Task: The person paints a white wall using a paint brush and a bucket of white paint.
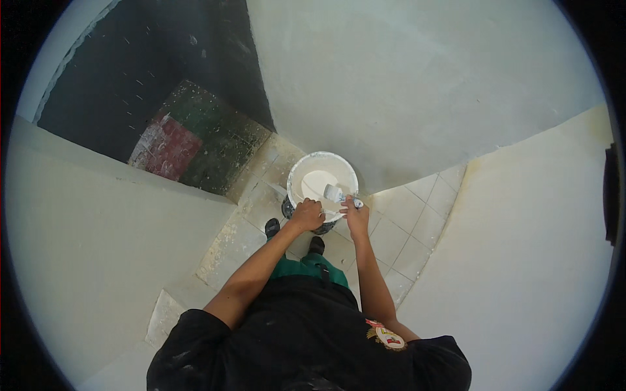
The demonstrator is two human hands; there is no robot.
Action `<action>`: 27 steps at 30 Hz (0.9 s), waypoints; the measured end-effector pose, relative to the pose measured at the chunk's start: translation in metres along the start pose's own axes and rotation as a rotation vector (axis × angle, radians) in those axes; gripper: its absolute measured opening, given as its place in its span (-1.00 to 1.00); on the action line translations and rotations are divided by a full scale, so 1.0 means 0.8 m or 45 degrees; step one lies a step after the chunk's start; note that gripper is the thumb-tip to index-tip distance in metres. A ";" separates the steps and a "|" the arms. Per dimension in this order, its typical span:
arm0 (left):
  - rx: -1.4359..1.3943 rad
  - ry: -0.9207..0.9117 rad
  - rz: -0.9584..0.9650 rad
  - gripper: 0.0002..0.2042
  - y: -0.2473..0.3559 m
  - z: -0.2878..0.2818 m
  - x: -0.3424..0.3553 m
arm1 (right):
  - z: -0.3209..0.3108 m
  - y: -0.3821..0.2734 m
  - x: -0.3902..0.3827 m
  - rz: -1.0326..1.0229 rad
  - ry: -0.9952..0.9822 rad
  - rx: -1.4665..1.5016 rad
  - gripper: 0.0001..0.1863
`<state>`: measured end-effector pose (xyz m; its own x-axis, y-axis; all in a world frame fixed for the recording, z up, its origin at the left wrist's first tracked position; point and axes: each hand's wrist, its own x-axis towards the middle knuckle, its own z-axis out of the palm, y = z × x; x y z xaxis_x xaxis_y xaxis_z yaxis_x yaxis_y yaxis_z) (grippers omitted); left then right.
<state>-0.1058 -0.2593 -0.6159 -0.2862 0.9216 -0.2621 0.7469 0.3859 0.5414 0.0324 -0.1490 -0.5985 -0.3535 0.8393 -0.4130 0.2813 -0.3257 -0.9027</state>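
A white bucket (323, 156) stands on the tiles in front of my feet, with white paint (317, 182) in it. My right hand (356, 215) is closed round the handle of a paintbrush (334, 193) at the bucket's right side. The brush points left over the bucket's inside, its bristles coated white. At the near left of the rim, my left hand (308, 214) has its fingers curled over the bucket's edge. Its fingertips are partly hidden. Dark, paint-smeared patches show low on the bucket's outside.
Pale walls rise close on the left (117, 241), ahead (404, 78) and right (508, 260). Paint-spattered light floor tiles (398, 212) lie around the bucket. Beyond an opening at the far left is a dark wall (189, 52), above a spattered red and green floor (208, 140).
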 end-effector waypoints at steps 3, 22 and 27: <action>0.034 -0.086 -0.069 -0.64 -0.004 0.013 -0.015 | -0.007 0.005 0.009 -0.044 -0.009 -0.133 -0.67; -0.721 -0.539 -0.109 -0.61 -0.092 0.028 0.030 | 0.099 0.148 0.105 0.614 0.120 0.608 -0.54; -0.753 -0.488 -0.025 -0.66 -0.118 0.011 0.067 | 0.123 0.154 0.117 0.637 0.248 0.688 -0.56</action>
<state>-0.1866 -0.2469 -0.6881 0.0165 0.8771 -0.4800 0.2610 0.4597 0.8489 -0.0537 -0.1536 -0.7603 -0.1208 0.5811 -0.8048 -0.1270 -0.8131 -0.5680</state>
